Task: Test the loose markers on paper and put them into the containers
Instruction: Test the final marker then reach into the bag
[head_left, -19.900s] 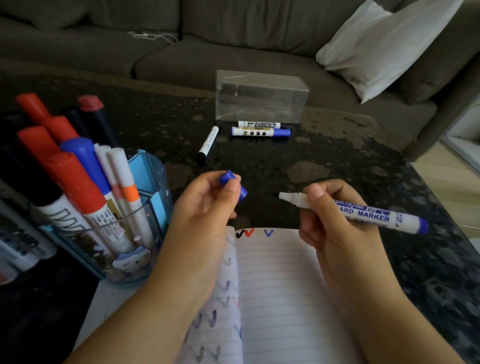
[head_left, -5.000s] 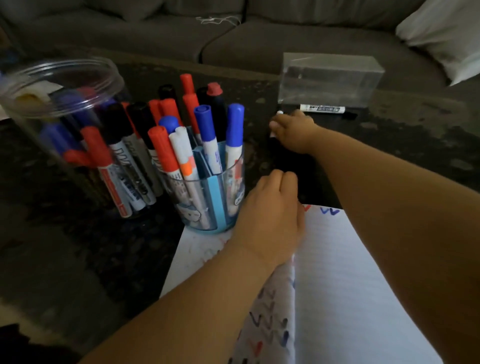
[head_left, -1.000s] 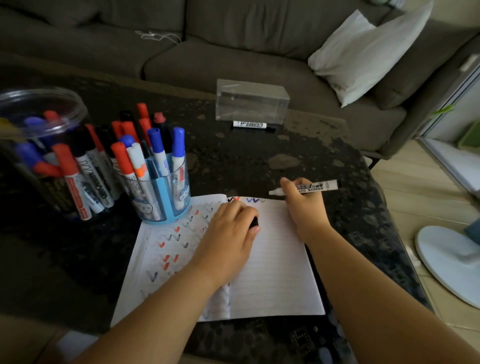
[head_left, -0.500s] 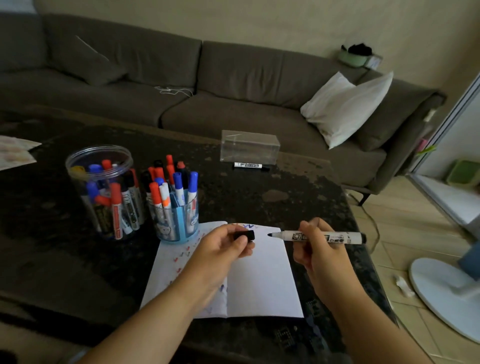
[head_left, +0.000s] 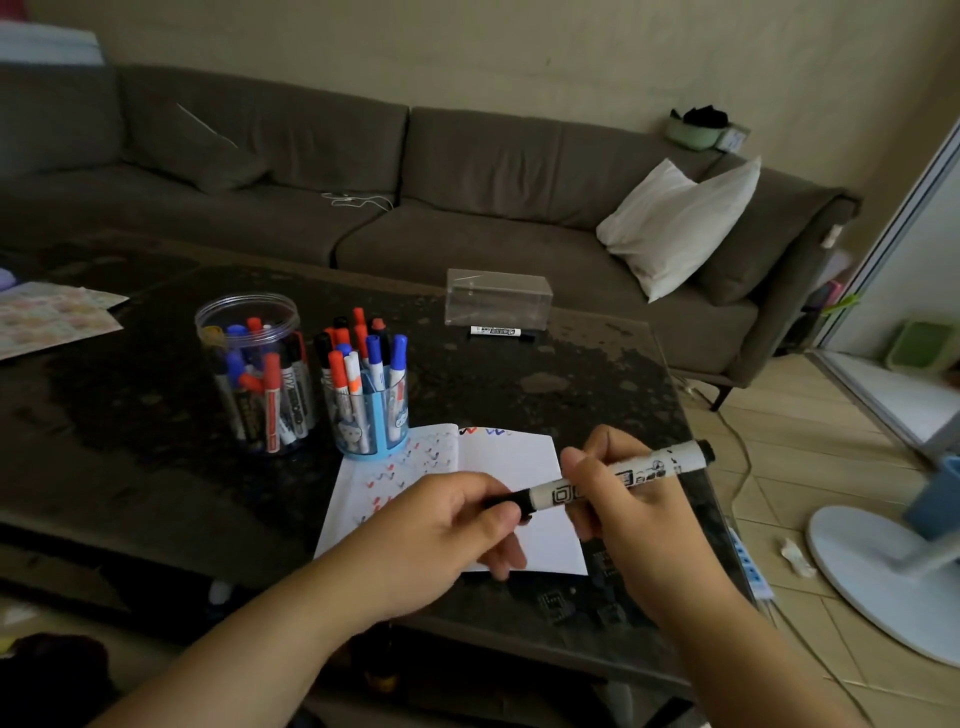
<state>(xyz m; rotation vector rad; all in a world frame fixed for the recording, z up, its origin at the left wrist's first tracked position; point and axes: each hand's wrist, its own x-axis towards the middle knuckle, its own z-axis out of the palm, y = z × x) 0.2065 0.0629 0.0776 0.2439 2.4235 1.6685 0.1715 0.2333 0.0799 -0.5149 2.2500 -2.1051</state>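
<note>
Head view, one frame.

Item 1. Black marker (head_left: 618, 477), one, held level above the notebook (head_left: 511, 457). The right hand (head_left: 631, 512) wraps its fingers round the white barrel. The left hand (head_left: 447, 525) pinches the black cap (head_left: 506, 501) at the marker's left end between thumb and forefinger. Judged purpose: cap being seated on the tip, or drawn off it; which one cannot be told from this frame.

Item 2. Notebook, one, open on the near part of the table (head_left: 156, 467), placed under the hands so a stroke can be tried. Red and blue zigzag marks on the left page and along the top of the right page; the rest of the right page is blank.

Item 3. Containers, two, left of the notebook: a clear round jar (head_left: 249, 379) and a blue cup (head_left: 371, 410), the cup touching the notebook's far left corner. Both hold markers upright, caps red, blue and black; the count cannot be told, the barrels overlap.

Item 4. Loose marker (head_left: 501, 331), one, lying flat at the far side, just in front of a clear box (head_left: 498, 299), one. Judged as awaiting its test.

Item 5. Patterned sheet (head_left: 52, 317), one, far left.
</note>
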